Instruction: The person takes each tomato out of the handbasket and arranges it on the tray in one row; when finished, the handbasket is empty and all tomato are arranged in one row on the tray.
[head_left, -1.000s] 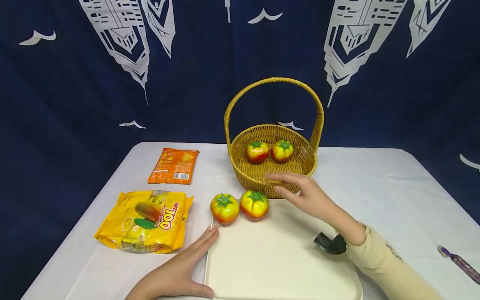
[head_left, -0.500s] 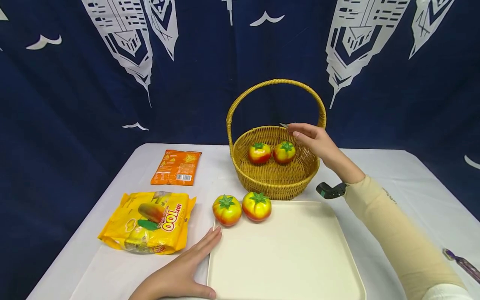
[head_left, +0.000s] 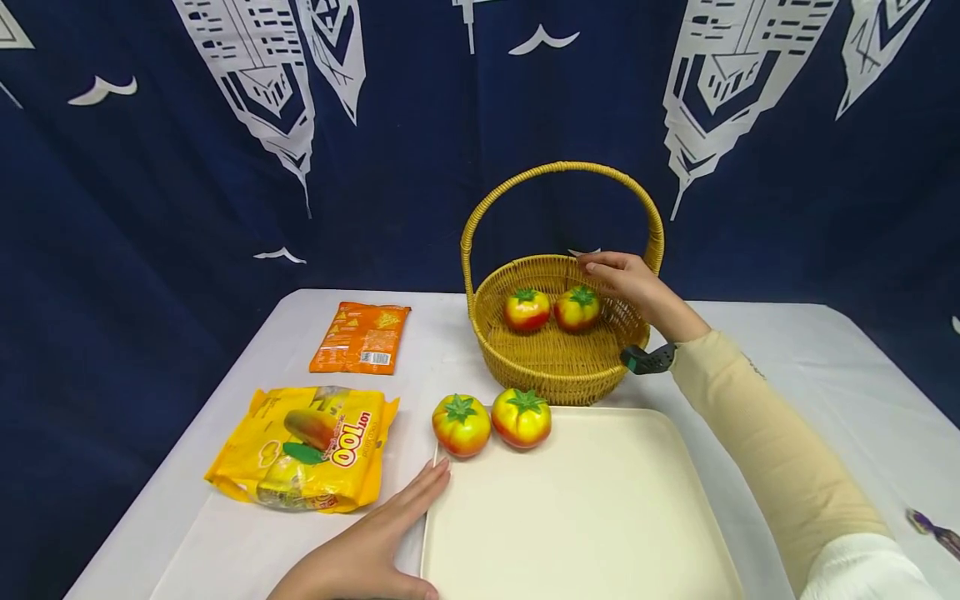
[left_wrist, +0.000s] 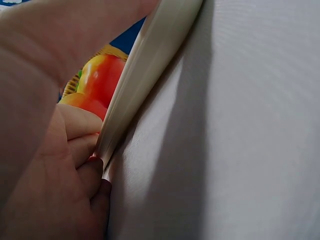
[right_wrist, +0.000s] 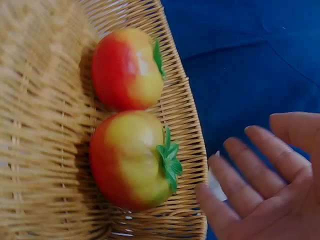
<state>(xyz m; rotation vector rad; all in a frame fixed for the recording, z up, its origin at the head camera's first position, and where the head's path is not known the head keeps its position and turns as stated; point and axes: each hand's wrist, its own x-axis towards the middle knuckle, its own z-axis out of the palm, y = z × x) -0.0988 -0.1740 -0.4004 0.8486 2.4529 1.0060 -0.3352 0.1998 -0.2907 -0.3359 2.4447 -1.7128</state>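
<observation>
My left hand point(head_left: 375, 537) rests against the left side of a cream tray point(head_left: 585, 508), fingers fairly straight. The left wrist view shows fingertips touching the tray's rim point(left_wrist: 145, 75). My right hand point(head_left: 633, 287) hovers over the right back side of a wicker basket point(head_left: 555, 387), holding nothing. Its fingers are extended past the basket rim in the right wrist view. Inside the basket lie two red-yellow tomatoes, a left one point(head_left: 527, 311) and a right one point(head_left: 577, 309). Two more tomatoes, one left point(head_left: 461, 427) and one right point(head_left: 521, 419), sit at the tray's back left corner.
Left of the tray lies a yellow snack bag point(head_left: 303, 450), with a flat orange packet point(head_left: 361, 338) behind it. A purple toothbrush point(head_left: 933, 533) lies at the far right. The basket's tall arched handle point(head_left: 562, 167) rises beside my right hand. A dark blue curtain point(head_left: 420, 150) hangs behind the table.
My right hand has moved from above the tray's back part, up and away, to the basket's right back side. My left hand stays at the tray. The head view has shifted slightly.
</observation>
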